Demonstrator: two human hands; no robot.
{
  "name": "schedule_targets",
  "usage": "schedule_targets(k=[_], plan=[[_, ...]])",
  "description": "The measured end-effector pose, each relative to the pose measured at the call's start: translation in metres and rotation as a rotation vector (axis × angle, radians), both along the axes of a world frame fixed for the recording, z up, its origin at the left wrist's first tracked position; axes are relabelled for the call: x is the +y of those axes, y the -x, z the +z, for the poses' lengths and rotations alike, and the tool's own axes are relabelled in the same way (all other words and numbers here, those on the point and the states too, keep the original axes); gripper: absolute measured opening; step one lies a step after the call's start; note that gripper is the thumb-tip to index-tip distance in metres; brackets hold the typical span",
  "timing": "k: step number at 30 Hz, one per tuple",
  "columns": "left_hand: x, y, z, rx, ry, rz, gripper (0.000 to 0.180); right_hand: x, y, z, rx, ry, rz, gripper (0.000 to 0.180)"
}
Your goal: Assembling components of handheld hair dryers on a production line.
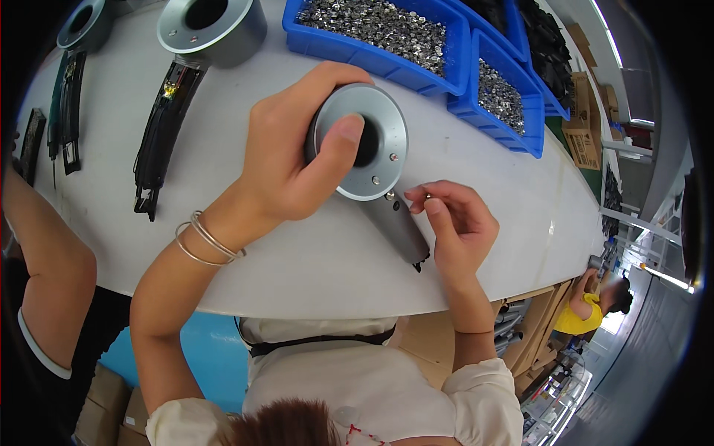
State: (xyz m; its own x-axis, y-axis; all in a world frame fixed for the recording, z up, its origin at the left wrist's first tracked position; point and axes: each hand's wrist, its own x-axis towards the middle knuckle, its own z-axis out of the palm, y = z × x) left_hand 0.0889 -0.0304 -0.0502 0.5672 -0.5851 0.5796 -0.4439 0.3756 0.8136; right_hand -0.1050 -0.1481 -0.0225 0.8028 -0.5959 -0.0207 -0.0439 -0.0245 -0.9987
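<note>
My left hand (297, 152) grips a grey hair-dryer body (375, 152) by its round head, thumb across the central hole. The grey handle (398, 227) slants down to the right over the white table (312, 267). My right hand (457, 223) pinches a tiny screw (427, 195) between thumb and forefinger, just right of the head's rim. Small screws sit in the flat grey ring face.
Blue bins (372, 52) of small silver parts stand at the back, another blue bin (502, 104) to the right. A second grey dryer head (212, 30) with a black wiring strip (160, 134) lies at back left. Another person's arm (52, 275) is at left.
</note>
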Motion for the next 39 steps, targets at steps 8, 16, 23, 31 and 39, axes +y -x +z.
schedule_targets(k=[8,16,23,31,39], plan=[[0.003,0.000,-0.002,0.012,-0.007,0.021,0.022,0.006,-0.007,-0.012,-0.071,0.664,0.139,0.019],[-0.003,0.002,0.001,-0.014,-0.047,0.062,0.023,0.031,-0.006,-0.015,-0.014,1.449,0.033,0.022],[0.005,0.005,0.002,-0.055,-0.107,0.049,0.030,0.016,-0.001,-0.010,-0.045,0.880,0.068,0.027],[0.014,0.010,0.025,-0.370,0.068,0.033,0.037,-0.006,0.005,0.005,0.232,-0.299,0.381,0.037],[0.032,0.009,0.065,-0.514,-0.100,0.119,0.053,-0.050,0.055,0.016,0.116,-0.424,0.216,0.046]])
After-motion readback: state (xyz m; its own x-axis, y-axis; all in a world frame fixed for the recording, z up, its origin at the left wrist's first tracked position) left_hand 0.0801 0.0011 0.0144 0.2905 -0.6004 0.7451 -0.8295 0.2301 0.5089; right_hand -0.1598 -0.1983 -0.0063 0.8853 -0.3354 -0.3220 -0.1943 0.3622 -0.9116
